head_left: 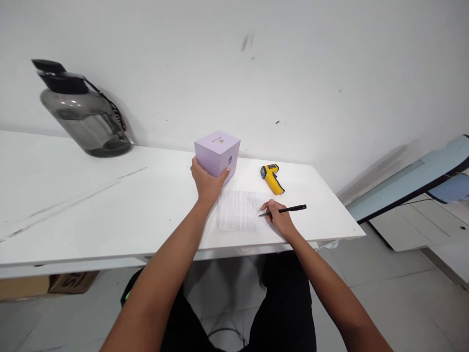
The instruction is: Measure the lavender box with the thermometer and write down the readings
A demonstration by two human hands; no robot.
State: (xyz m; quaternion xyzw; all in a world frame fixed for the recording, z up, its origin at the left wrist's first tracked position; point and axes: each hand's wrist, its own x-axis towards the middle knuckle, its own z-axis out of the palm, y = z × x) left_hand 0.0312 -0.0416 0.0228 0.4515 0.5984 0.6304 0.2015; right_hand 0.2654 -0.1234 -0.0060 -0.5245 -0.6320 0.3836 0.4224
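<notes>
My left hand (207, 182) grips the near lower part of a lilac box (218, 151), thumb on one side and fingers on the other. The box stands on the white table and carries small printed marks on its top and side. In my right hand (280, 218) is a slim black pen (293, 209), its tip pointing left over a sheet of paper (238, 211). Rows of handwriting cover the sheet, too small to read. Whether the pen tip touches the paper I cannot tell. Behind my right hand lies a yellow infrared thermometer gun (272, 179).
A large grey water bottle (86, 117) with a black lid stands at the left rear, near the wall (205, 63). The white table (91, 210) ends at the right, beside a pale blue panel (406, 181). Beneath its left side sits a cardboard box (73, 282).
</notes>
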